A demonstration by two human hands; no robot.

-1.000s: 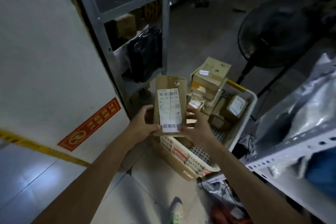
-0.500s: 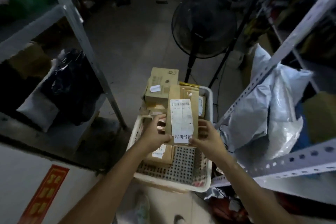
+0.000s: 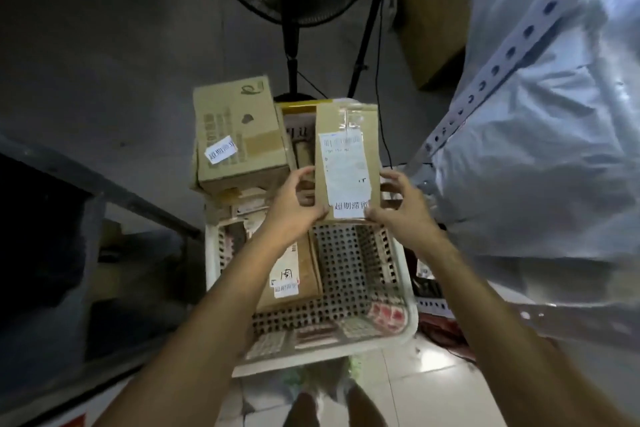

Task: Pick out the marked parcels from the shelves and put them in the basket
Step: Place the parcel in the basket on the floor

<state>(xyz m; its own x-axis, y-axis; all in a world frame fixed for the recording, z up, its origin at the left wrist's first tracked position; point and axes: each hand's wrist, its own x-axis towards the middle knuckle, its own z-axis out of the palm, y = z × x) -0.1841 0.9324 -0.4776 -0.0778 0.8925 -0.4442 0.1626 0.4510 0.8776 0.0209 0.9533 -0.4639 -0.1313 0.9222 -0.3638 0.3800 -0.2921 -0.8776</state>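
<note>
Left hand (image 3: pixel 294 210) and right hand (image 3: pixel 403 210) pinch near corners of parcel (image 3: pixel 346 163), fingers curled, above basket (image 3: pixel 410 302). Risk: early release drops parcel on far box pile (image 3: pixel 239 135), it slides out.

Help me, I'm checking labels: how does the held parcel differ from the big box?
The held parcel is slim, gripped by left hand and right hand over the basket; the big box is bulkier, resting on other parcels. The held parcel's label is long; the big box's sticker is small, slanted. Both are brown cardboard.
</note>
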